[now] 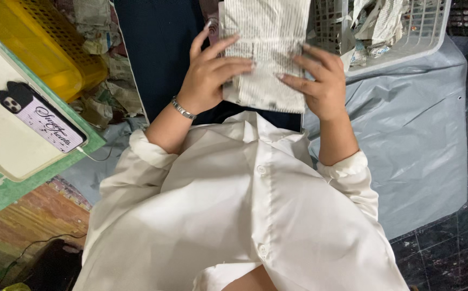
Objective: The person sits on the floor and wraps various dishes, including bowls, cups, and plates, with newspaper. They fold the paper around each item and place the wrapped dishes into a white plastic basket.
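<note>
At my far left sits a yellow basket (45,48), with crumpled paper scraps (107,91) beside it. My left hand (210,78) presses its fingers flat on the folded newspaper piece (266,51), held up in front of my chest; my right hand (323,83) pinches the other edge — both grips closed on the sheet. I'd judge the fold comes clean if I keep edges aligned and crease firmly — evenly. A white basket (406,37) of paper stands at right on grey plastic sheeting (417,129).
</note>
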